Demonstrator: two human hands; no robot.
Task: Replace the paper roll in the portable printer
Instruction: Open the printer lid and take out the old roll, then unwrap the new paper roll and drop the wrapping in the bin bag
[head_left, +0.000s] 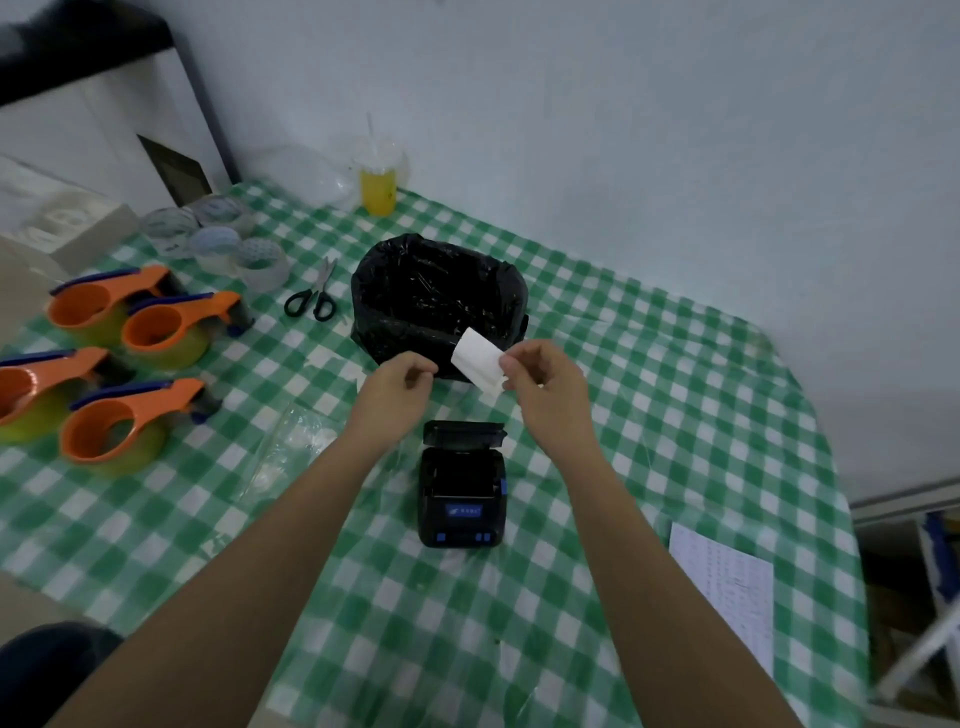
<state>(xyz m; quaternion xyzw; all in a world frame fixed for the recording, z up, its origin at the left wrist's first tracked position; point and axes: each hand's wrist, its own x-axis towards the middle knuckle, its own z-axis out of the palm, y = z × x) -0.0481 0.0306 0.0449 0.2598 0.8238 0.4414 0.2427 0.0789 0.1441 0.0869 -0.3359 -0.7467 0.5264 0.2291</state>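
Observation:
A small black portable printer with blue buttons sits on the green checked tablecloth, its lid flipped up and its paper bay showing dark. Above and beyond it, my right hand pinches a white paper roll by its near end, holding it over the front rim of the black-lined bin. My left hand hovers just left of the roll with fingers curled and thumb against fingertips; nothing shows in its grip.
Four orange tape dispensers and several clear tape rolls lie at the left. Scissors rest beside the bin. A yellow drink cup stands at the back. A clear plastic wrapper and a printed sheet lie nearby.

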